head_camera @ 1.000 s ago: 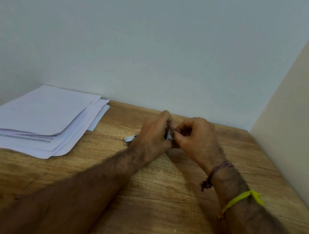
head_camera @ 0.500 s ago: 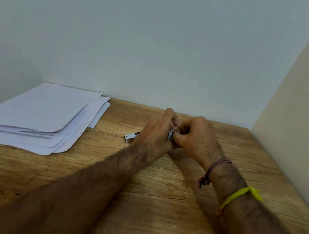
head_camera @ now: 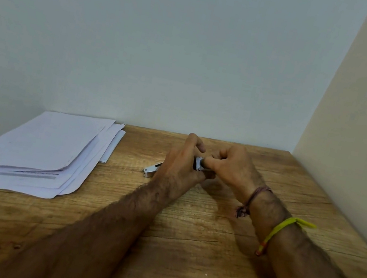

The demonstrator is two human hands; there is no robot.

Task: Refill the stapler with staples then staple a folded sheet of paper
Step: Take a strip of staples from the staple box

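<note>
Stapler (head_camera: pixel 151 170) metal end pokes out left of left hand (head_camera: pixel 182 163), whose grip wraps it; right hand (head_camera: pixel 228 169) pinches its front end. Barely shifted since a second ago, reload unfinished. Paper stack (head_camera: pixel 35 152) left of stapler on tabletop (head_camera: pixel 182 249).

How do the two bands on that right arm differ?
The yellow band is bright and sits further up the forearm, with a loose tail pointing right. The brown thread is dull, sits right at the wrist, and its frayed end hangs down. Both are thin and circle the same arm.
</note>
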